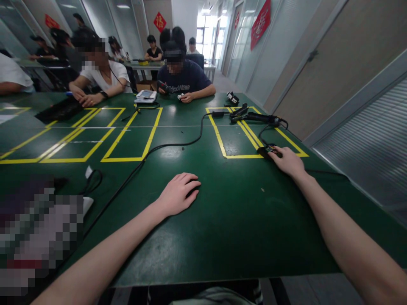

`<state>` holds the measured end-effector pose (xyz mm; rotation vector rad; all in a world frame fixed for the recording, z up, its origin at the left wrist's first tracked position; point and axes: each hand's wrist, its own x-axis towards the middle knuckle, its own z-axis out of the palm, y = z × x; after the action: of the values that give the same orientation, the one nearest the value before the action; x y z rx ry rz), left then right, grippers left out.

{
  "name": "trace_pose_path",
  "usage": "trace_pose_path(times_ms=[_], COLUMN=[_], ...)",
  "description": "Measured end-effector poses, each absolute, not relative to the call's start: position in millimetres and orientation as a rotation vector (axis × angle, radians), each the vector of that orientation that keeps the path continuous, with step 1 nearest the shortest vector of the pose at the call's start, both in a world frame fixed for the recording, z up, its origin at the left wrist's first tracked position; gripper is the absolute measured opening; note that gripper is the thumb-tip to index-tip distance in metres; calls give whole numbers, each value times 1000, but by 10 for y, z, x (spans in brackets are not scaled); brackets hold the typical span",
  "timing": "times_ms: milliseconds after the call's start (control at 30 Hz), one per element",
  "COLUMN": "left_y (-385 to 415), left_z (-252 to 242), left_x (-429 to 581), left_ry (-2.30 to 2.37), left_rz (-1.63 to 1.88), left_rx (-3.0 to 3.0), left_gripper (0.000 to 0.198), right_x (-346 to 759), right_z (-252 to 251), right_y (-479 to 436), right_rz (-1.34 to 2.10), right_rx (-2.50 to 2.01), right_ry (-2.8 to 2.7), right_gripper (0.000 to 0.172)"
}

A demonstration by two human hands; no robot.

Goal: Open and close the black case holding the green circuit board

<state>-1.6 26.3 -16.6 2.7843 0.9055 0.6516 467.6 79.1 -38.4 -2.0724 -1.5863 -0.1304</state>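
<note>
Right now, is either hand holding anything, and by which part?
Right hand: fingers over the right end of a small dark object; actual grip can't be told. Left hand: palm down, nothing visible in it.

Black object in right hand, yellow tape, green tabletop

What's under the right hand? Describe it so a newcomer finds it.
On the green table, find the yellow tape boxes at the right. Along their near edge, partly covered by the right hand, is a small dark object. Unlike the long black item behind it, this one has a hand on it.
</note>
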Motion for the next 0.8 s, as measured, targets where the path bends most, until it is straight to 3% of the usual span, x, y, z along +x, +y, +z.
trace_pose_path(times_ms=[133,400,500,600,800], left_y=[263,195,154,126,133], left_z=[-165,-76,-68,-70,-70], left_x=[-12,-23,-8,12,8], left_ry=[907,733,568,527,605], left_rz=[640,845,769,700,679], left_rx=[2786,2732,2740,2731,2730], left_gripper=[25,45,45,44,54], right_x=[4051,2718,2443,2356,2441], right_z=[-305,-213,-171,-131,-44], right_y=[720,29,-219,-299,-248], right_rz=[-87,104,215,250,407], right_rx=[-2027,-1270,-1000,-920,-844], right_ry=[-1785,-2412,-2601,-2641,-2385], right_gripper=[46,44,33,29,39])
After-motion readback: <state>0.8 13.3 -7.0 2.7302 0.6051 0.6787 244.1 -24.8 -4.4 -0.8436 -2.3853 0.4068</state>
